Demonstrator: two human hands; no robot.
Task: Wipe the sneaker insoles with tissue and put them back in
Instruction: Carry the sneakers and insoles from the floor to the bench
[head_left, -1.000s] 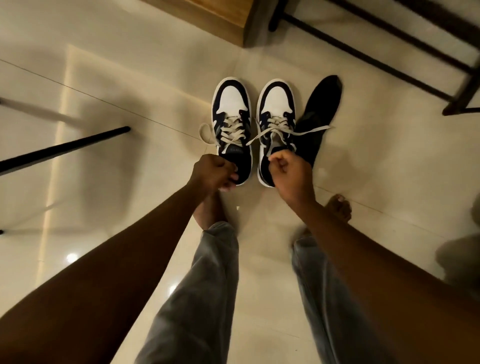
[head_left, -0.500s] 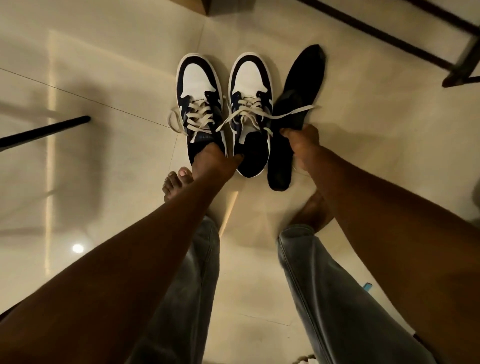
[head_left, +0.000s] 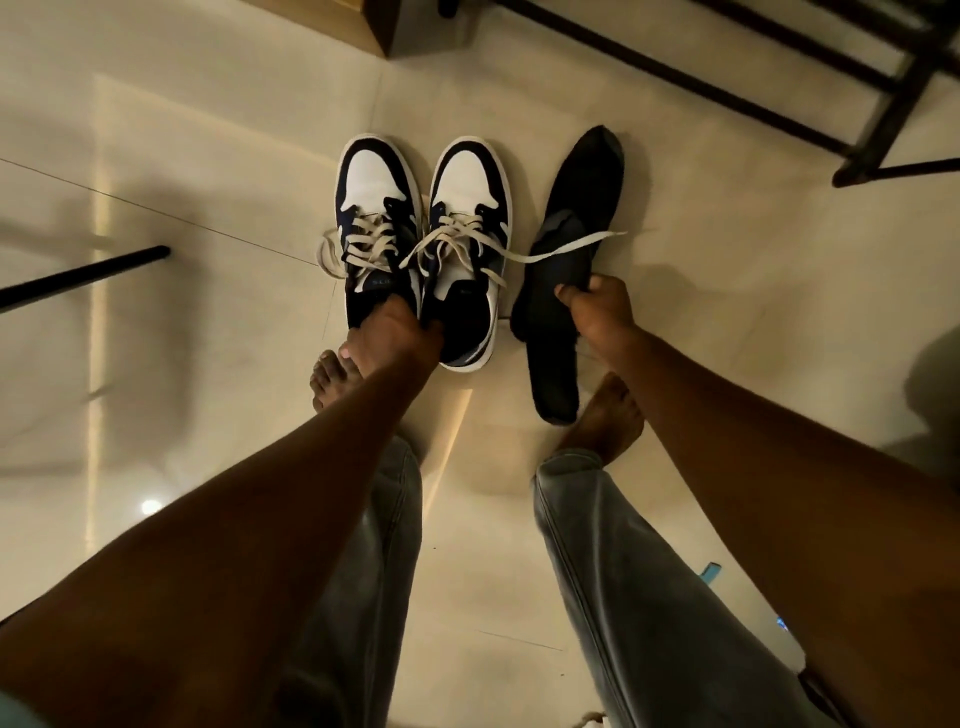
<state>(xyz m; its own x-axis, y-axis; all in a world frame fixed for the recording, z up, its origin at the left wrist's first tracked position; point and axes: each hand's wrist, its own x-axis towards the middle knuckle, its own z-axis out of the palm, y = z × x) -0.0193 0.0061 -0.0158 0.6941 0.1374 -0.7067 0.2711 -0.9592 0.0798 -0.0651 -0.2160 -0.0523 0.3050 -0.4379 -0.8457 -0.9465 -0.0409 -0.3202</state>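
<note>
Status: early or mid-task, hard to call which.

Two insoles (head_left: 566, 270) lie on the floor (head_left: 208, 156), overlapping, just right of the right sneaker (head_left: 467, 244). Right hand (head_left: 597, 312) pinches the upper insole at its near end, thumb and fingers curled round the edge; the lower insole sticks out back past the fingers toward the bare right foot (head_left: 602, 415). A loose lace (head_left: 561, 252) from the right sneaker drapes over the insoles just beyond the fingertips.

Left hand (head_left: 397, 332) is at the heel opening of the left sneaker (head_left: 376, 228), fingers curled into the collar, gripping it.

No tissue in view, so can't tell whether wiping is done. If it is, this is reinsertion: left steadies the shoe, right brings an insole. Neither insole is back in yet.
</note>
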